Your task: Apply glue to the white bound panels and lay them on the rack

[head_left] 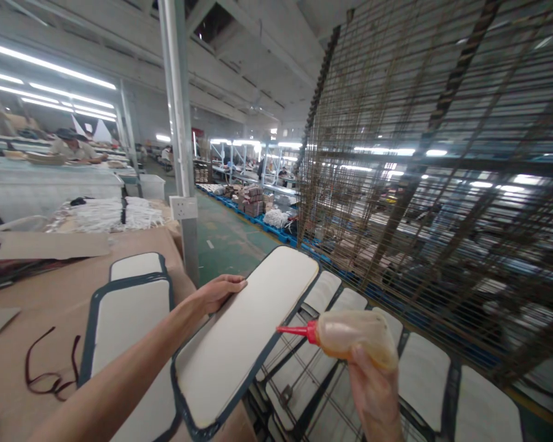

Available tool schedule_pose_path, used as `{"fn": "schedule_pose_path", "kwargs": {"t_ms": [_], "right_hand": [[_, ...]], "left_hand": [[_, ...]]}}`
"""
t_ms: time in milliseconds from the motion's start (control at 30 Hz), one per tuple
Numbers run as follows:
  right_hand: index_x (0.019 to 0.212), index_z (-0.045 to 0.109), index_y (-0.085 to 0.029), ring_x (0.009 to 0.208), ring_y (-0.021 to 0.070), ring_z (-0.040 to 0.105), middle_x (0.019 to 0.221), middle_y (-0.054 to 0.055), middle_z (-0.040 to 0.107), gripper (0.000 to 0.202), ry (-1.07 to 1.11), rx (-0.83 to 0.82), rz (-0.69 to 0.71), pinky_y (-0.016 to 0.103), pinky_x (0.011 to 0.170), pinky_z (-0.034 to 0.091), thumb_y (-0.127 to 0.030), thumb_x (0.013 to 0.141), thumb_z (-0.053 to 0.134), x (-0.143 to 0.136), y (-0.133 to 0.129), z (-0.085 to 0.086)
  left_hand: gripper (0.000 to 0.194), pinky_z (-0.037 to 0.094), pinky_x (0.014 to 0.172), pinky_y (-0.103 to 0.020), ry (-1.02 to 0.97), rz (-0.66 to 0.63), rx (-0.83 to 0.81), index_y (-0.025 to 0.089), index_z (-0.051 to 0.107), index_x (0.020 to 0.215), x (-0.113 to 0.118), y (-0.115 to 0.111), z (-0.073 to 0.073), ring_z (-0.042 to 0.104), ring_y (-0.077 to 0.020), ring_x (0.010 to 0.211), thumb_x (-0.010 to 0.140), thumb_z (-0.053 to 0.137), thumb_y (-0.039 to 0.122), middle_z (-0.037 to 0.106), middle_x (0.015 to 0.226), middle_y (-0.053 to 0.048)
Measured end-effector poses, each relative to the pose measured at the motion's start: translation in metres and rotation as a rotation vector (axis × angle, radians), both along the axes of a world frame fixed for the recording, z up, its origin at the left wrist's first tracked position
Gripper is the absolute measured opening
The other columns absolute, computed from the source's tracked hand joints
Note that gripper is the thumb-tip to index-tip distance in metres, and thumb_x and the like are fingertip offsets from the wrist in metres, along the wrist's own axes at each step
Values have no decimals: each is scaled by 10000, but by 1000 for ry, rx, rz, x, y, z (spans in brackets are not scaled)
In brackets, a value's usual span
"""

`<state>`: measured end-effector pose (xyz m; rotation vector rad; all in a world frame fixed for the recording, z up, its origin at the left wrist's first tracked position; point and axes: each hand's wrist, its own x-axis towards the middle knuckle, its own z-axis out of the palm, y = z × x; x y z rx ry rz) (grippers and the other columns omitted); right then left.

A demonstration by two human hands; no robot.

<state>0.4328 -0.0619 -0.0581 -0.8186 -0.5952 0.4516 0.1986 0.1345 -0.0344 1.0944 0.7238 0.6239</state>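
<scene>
A long white panel with a dark blue rim (pixel 251 331) is tilted in front of me, and my left hand (pixel 221 293) grips its left edge, thumb on the white face. My right hand (pixel 373 380) is closed around a translucent squeeze bottle (pixel 357 334) of yellowish liquid. The bottle's red nozzle (pixel 297 330) points left, its tip at the panel's right rim. Two similar panels lie on the table at the left, a larger one (pixel 129 325) overlapping a smaller one (pixel 136 266).
Eyeglasses (pixel 50 383) lie on the brown-covered table (pixel 69 294). More white panels (pixel 424 368) rest on a wire rack at the right, below upright wire grids (pixel 396 153). A metal post (pixel 179 123) stands beyond the table. A person (pixel 74 147) works at the far left.
</scene>
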Motion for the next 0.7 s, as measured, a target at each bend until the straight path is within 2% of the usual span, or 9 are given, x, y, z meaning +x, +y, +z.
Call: {"fn": "schedule_pose_path", "kwargs": {"t_ms": [100, 267, 533, 700], "right_hand": [[1034, 650, -213, 803, 203, 650, 874, 31, 707, 478, -36, -1, 13, 334, 794, 505, -297, 588, 797, -2, -1, 1], [1146, 604, -220, 757, 204, 661, 889, 41, 714, 595, -24, -11, 44, 331, 761, 514, -297, 588, 797, -5, -5, 4], [981, 678, -221, 775, 211, 659, 827, 33, 708, 426, -16, -28, 86, 326, 727, 528, -283, 579, 804, -9, -8, -8], [983, 683, -228, 762, 184, 656, 827, 31, 704, 423, -17, -37, 150, 276, 710, 532, -295, 585, 812, -12, -11, -9]], "left_hand": [[404, 511, 523, -281, 12, 28, -19, 107, 649, 714, 2, -1, 5, 632, -184, 524, 448, 865, 323, 701, 617, -58], [336, 486, 493, -265, 13, 38, -40, 109, 640, 674, 4, -4, 12, 615, -170, 496, 459, 853, 254, 680, 578, -40], [237, 490, 513, -274, 45, 74, -47, 120, 629, 682, 4, 3, 10, 616, -174, 505, 543, 799, 207, 681, 587, -37], [193, 496, 511, -282, 54, 86, -41, 124, 625, 671, 5, 7, 11, 610, -179, 501, 551, 770, 167, 677, 574, -39]]}}
